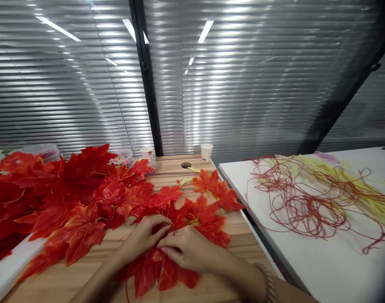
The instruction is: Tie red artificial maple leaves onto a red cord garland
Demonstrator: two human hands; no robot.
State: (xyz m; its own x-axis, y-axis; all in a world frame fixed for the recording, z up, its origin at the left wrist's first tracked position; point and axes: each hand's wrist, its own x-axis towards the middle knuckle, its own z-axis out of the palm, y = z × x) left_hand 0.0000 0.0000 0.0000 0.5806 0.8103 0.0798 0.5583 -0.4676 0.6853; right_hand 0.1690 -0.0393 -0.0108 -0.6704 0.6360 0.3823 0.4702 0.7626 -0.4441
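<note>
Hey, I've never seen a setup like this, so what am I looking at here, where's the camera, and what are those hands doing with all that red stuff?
There's no machine: a person works bare-handed. The single picture comes from a camera on their head, looking forward and down.

Red artificial leaves lie spread and heaped on a wood-grain table, with two paper cups at the far end. On the white table to the right are tangled red cord and yellow strands.

The left hand and right hand meet over the nearest leaves. Their fingers hide exactly what they pinch, if anything.
</note>
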